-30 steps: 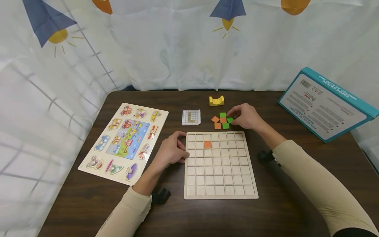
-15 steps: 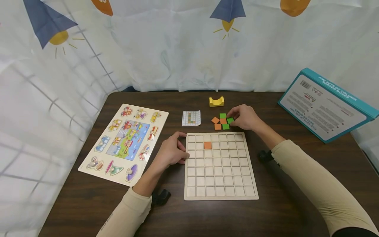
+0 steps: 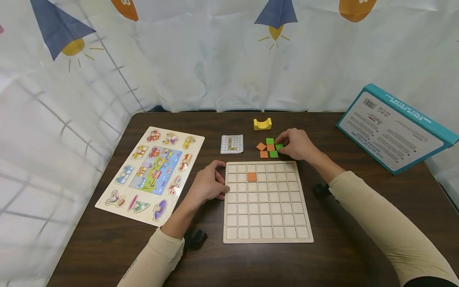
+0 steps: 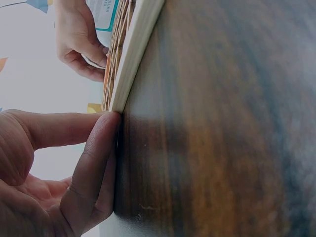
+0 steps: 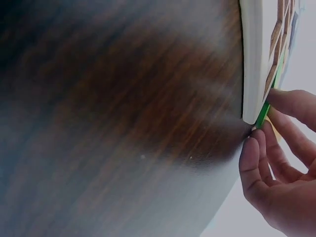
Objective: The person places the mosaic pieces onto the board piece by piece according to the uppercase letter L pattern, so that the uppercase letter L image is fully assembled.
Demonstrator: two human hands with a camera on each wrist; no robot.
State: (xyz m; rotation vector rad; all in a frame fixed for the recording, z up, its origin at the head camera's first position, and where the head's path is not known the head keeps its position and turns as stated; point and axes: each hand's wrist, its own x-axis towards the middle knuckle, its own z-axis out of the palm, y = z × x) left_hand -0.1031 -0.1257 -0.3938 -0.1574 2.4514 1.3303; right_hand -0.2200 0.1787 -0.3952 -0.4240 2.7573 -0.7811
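Note:
My left hand [image 3: 208, 182] grips the left edge of a wooden grid board [image 3: 264, 208], thumb and fingertips at its upper left side. One orange square tile [image 3: 252, 176] lies in a cell of the board's second row. Beyond the board, my right hand [image 3: 295, 144] pinches a green square tile [image 3: 279, 146] at the right of a small cluster of tiles. In the right wrist view, that green tile [image 5: 263, 114] shows between thumb and fingers beside the board's edge. Other orange tiles [image 3: 263, 154] and green tiles [image 3: 269, 141] lie flat beside it.
A small printed grid card [image 3: 232, 144] lies behind the board. A yellow curved block [image 3: 262, 124] stands further back. A peg puzzle board [image 3: 181, 181] is at left; a teal-edged box [image 3: 391, 129] leans at the back right. A white curtain [image 3: 222, 67] hangs behind the table.
The head view has tilted slightly, so everything sits a little lower. Both hands stay almost where they were, the right one still at the green tile.

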